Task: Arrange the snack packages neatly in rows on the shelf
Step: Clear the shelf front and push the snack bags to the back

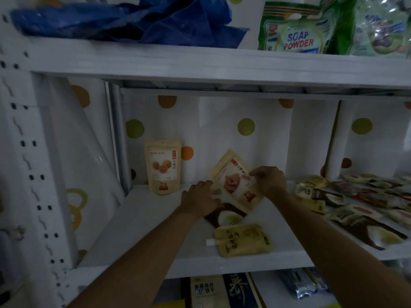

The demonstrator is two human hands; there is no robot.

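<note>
Snack packages [367, 201] lie in a loose heap on the shelf [144, 218], to the right of the right hand [270, 181].

Hazards:

1. The right forearm passes just beside the near edge of the heap. A sideways sweep would likely push packages further out of order or over the front lip.
2. The tilted pouch [235, 181] is pinched at its right edge by the right hand. Its top leans left and its base is not yet seated. If let go at this angle, it will probably fall flat rather than stand.
3. The dark pouch [224, 216] lies flat under the left hand [199, 200] and partly under the tilted pouch. Standing a pouch on it would give uneven footing.
4. The yellow pouch [242, 240] lies flat on the near side of both hands, close to the front lip. A wrist drawn back carelessly could knock it off.

The left hand sits knuckles-up against the lower-left edge of the tilted pouch. Whether its fingers grip the pouch cannot be told.

Appearance:

- The heap is a mix of cream, yellow and dark brown flat pouches, overlapping and forming no rows.
- The upright pouch [162, 166] stands against the back wall, beyond and left of the left hand. It is cream, with round orange-brown pieces pictured on it.
- The tilted pouch is cream, with a pinkish picture and a red tab near its top.
</note>
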